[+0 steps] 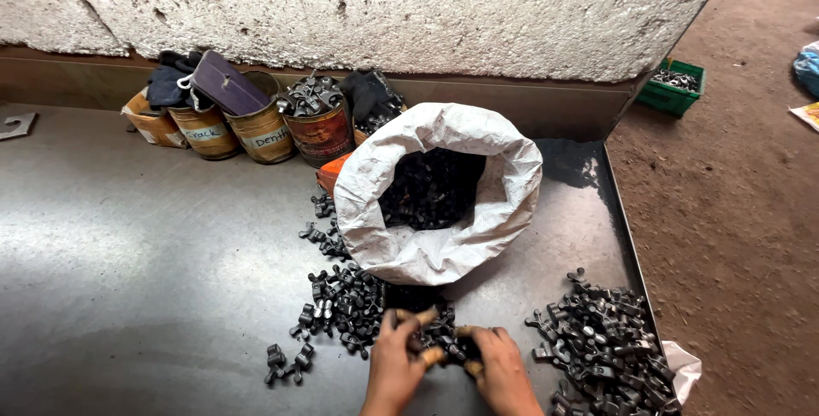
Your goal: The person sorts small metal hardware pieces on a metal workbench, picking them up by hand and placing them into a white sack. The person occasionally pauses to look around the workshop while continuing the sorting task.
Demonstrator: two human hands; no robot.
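While your left hand (pixel 394 365) and right hand (pixel 502 371) curl shut on small dark metal parts (pixel 345 303) low in the frame, a sorted-looking heap (pixel 601 339) lies at lower right. By my judgement plenty remains: the white sack (pixel 437 198) mid-frame looks well filled, on the steel bench (pixel 145 254).

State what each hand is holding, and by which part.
Both the left hand and right hand are down among the small dark metal parts; fingers hide any grip, so it cannot be told.
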